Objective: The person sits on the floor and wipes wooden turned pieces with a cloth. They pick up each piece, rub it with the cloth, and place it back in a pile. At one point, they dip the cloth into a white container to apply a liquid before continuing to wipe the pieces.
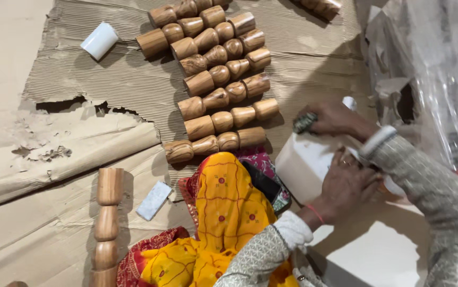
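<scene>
Corrugated cardboard (133, 90) is spread over the floor as the work surface. Nearest to the camera, yellow patterned cloth (229, 212) is seen over the lap. Just right of this cloth, the left hand (346, 186) is laid flat, fingers half bent, on a white sheet of paper (306, 159) and presses it down. Beyond the paper's far edge, the right hand (335, 118) is closed around a small dark pad (304, 123); what kind of pad cannot be told. Left of the paper, near it, a row of turned wooden pieces (221, 95) is laid, long axes running left to right. The right hand is the nearer one to them.
</scene>
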